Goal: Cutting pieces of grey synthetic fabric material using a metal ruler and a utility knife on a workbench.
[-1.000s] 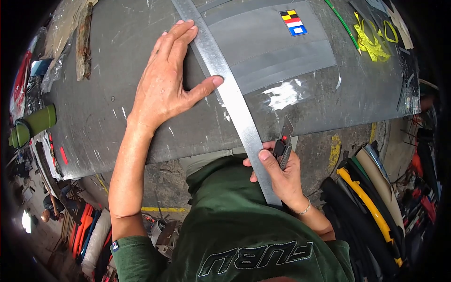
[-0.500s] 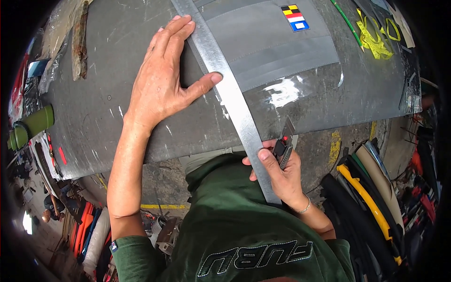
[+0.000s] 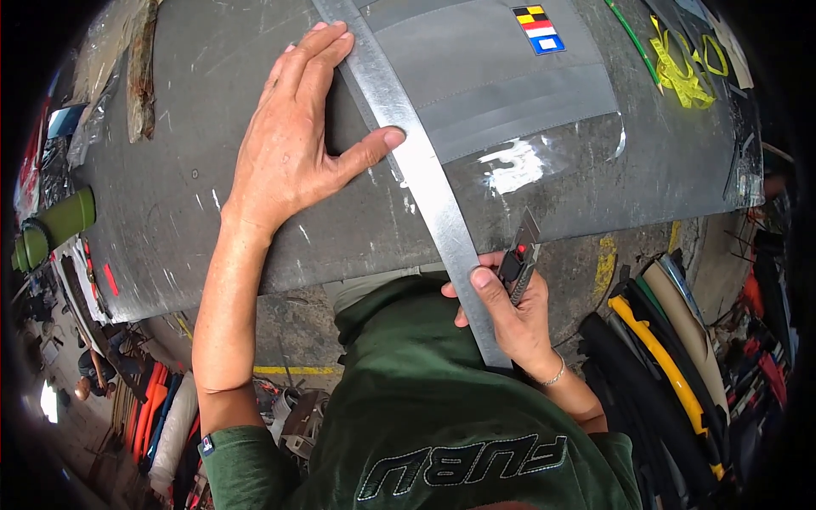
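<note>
A long metal ruler (image 3: 414,155) runs from the table's far side down past its near edge, over the left side of a grey fabric piece (image 3: 476,59) with a small patch of coloured flags (image 3: 538,31). My left hand (image 3: 293,140) lies spread on the table. Its fingertips and thumb press on the ruler's left edge. Beyond the near edge, my right hand (image 3: 525,319) grips the ruler's lower end between thumb and fingers. The same hand holds a utility knife (image 3: 515,270), its blade out and pointing away from me, just right of the ruler.
The dark, scuffed worktable (image 3: 212,246) has a curved near edge in this view. At the far right lie a green pencil (image 3: 636,47) and a yellow tape measure (image 3: 677,76). A weathered wooden strip (image 3: 142,76) lies far left. Fabric rolls (image 3: 659,357) stand at right, below table level.
</note>
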The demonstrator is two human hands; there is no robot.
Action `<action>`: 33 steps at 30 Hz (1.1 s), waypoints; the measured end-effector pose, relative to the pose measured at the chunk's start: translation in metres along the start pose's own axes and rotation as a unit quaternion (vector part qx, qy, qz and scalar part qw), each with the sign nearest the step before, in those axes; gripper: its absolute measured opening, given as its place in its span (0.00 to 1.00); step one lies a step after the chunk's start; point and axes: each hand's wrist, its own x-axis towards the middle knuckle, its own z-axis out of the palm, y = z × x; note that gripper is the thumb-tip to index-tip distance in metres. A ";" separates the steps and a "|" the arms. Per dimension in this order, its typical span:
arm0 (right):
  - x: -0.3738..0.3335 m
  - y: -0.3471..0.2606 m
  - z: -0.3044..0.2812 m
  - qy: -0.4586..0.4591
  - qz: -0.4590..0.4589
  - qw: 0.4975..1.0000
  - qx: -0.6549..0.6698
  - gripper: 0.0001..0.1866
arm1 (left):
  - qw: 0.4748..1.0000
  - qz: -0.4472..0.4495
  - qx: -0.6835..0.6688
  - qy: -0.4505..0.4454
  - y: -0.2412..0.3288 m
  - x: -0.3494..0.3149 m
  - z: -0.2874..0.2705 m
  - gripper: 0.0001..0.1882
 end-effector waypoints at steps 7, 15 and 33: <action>0.001 0.000 0.003 0.013 -0.010 0.999 -0.029 0.19 | 1.000 0.008 0.012 -0.001 -0.001 0.000 -0.002 0.44; -0.001 0.000 0.001 0.018 -0.008 0.999 -0.038 0.19 | 1.000 0.025 0.016 -0.007 0.000 0.003 -0.005 0.34; 0.001 0.002 0.003 0.024 -0.023 0.999 -0.031 0.17 | 1.000 -0.011 -0.005 -0.013 0.008 0.002 -0.007 0.49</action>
